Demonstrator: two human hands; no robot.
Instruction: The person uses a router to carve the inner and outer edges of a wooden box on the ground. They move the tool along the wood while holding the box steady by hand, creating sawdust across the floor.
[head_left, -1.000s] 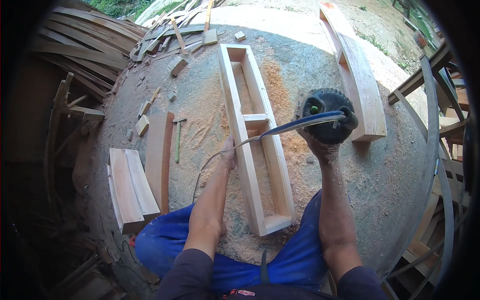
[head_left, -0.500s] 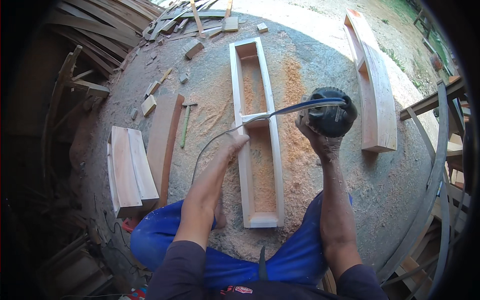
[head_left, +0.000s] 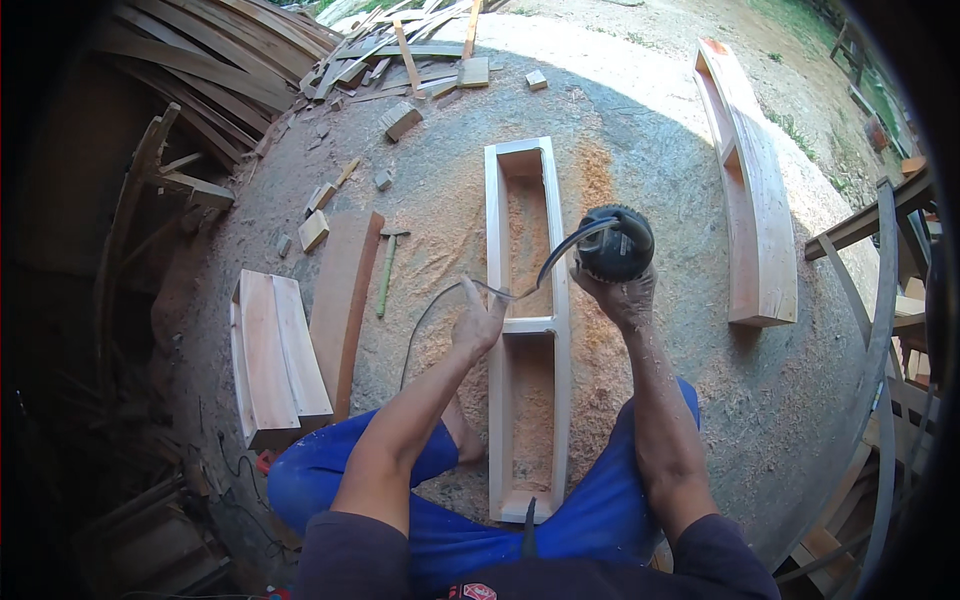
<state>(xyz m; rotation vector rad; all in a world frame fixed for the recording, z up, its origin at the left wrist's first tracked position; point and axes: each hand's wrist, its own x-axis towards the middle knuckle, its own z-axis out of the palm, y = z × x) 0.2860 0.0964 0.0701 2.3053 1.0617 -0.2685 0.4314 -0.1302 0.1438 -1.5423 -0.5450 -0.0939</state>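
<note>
A long wooden frame (head_left: pixel 499 410) with one crosspiece stretches away from me on the floor, its near end between my legs. My left hand (head_left: pixel 480 320) is beside its left rail, thumb and forefinger apart, with the power cord (head_left: pixel 437 296) passing across the fingers. Whether the palm touches the rail is hard to see. In my right hand (head_left: pixel 622 297) is a round black corded power tool (head_left: pixel 615 243), held up just right of the frame. The tool's underside is hidden.
A curved wooden box frame (head_left: pixel 755 215) lies far right. To the left are a shorter wooden piece (head_left: pixel 275 345), a reddish board (head_left: pixel 345 300) and a green-handled hammer (head_left: pixel 388 272). Wood offcuts (head_left: pixel 402 121) and shavings (head_left: pixel 595 180) litter the floor. Lumber (head_left: pixel 215 50) is piled back left.
The wooden frame has slid toward me. My left hand has lifted from its place by the crosspiece, and my right hand has brought the power tool leftward, nearer the frame.
</note>
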